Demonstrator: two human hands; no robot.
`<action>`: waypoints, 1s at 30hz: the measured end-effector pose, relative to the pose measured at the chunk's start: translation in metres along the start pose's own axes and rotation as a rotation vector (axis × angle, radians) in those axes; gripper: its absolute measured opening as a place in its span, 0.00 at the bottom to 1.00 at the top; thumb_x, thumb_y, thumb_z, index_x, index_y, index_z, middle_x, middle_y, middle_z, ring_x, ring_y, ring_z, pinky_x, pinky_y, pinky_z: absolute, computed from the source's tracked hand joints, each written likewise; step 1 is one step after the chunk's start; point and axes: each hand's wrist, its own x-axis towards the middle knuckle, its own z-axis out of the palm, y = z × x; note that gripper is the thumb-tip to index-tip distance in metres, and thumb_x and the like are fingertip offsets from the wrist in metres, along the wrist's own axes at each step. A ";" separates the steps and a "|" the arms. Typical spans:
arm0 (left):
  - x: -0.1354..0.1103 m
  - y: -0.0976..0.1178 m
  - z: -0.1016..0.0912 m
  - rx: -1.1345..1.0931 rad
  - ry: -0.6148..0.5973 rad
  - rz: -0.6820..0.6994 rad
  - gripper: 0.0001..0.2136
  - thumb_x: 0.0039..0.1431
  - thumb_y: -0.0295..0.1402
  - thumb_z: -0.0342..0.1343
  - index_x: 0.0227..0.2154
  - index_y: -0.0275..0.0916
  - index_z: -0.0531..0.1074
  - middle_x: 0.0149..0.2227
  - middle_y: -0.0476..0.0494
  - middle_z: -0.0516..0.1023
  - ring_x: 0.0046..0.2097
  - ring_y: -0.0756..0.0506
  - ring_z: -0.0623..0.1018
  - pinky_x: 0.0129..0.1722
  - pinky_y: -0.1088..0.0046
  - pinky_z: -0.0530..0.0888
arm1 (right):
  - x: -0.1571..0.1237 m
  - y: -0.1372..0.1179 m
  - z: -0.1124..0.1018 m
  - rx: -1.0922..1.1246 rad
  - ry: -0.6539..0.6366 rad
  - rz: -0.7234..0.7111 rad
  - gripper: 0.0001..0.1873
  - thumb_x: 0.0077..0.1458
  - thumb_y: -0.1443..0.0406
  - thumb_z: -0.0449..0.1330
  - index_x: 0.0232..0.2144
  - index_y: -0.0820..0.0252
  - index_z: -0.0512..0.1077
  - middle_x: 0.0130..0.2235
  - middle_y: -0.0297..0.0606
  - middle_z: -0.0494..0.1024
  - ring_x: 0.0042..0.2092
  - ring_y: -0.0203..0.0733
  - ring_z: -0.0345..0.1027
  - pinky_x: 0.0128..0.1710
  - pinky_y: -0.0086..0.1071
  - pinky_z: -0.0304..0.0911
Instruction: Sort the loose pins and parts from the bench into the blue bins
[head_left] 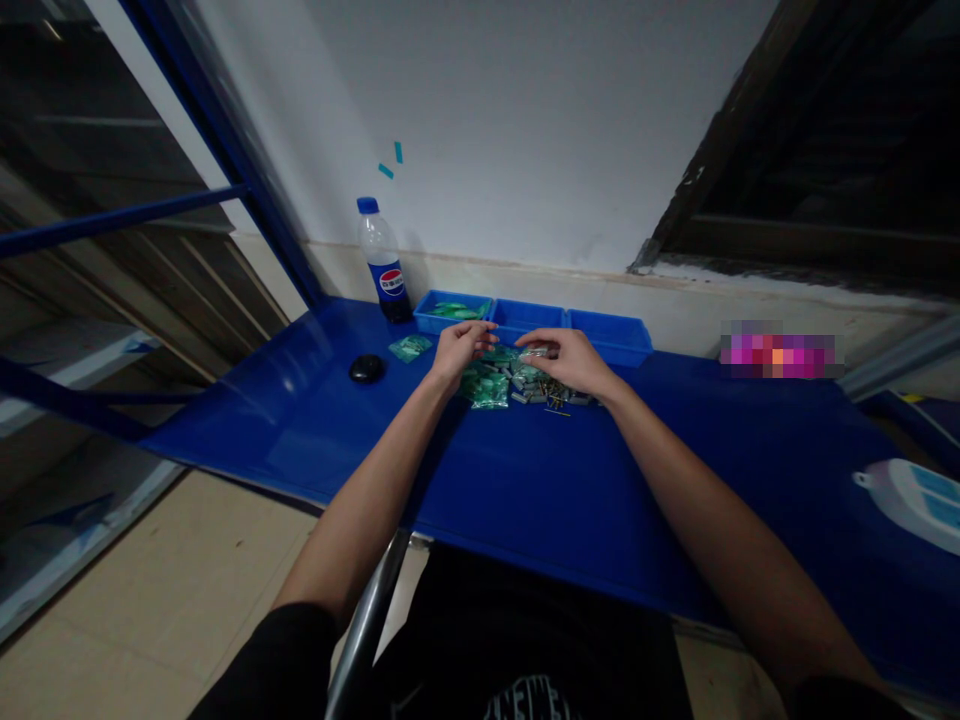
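My left hand (461, 352) is over the pile's left side, in front of the bins, its fingers stretched to the right and slightly parted, with nothing visible in them. My right hand (574, 360) has thumb and fingers curved around a small clear plastic packet (535, 353), just above the pile. Below the hands lie green-tinted plastic packets (486, 388) and a heap of small metal parts (553, 390), some grey and some brass-coloured. The palm side of the right hand is hidden.
Behind the hands stand three joined blue bins (611, 338); the left one holds green packets (457, 311). A cola bottle (388, 270), a black rounded object (366, 369) and a flat green packet (409, 347) are at left on the blue table (510, 480). A white object (915, 500) lies far right.
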 end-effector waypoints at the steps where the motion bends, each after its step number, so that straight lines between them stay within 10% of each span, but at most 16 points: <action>1: 0.000 -0.001 0.001 0.032 -0.009 0.011 0.10 0.57 0.36 0.62 0.36 0.36 0.82 0.33 0.43 0.84 0.30 0.51 0.78 0.30 0.79 0.69 | 0.001 0.001 -0.001 0.043 0.029 0.006 0.11 0.56 0.66 0.68 0.43 0.52 0.83 0.44 0.40 0.86 0.47 0.52 0.79 0.47 0.45 0.72; 17: -0.021 0.009 0.014 0.239 -0.430 0.204 0.17 0.54 0.46 0.68 0.25 0.36 0.77 0.26 0.45 0.79 0.27 0.51 0.73 0.31 0.74 0.69 | 0.008 0.001 -0.007 0.420 0.303 0.158 0.14 0.49 0.59 0.74 0.38 0.55 0.81 0.34 0.40 0.85 0.38 0.47 0.80 0.45 0.44 0.75; 30: 0.009 -0.006 -0.008 -0.076 0.067 -0.002 0.21 0.58 0.52 0.66 0.39 0.36 0.80 0.38 0.38 0.84 0.29 0.52 0.77 0.30 0.78 0.69 | 0.009 0.007 -0.009 0.457 0.302 0.251 0.14 0.53 0.55 0.70 0.38 0.57 0.80 0.37 0.44 0.86 0.36 0.44 0.80 0.35 0.36 0.74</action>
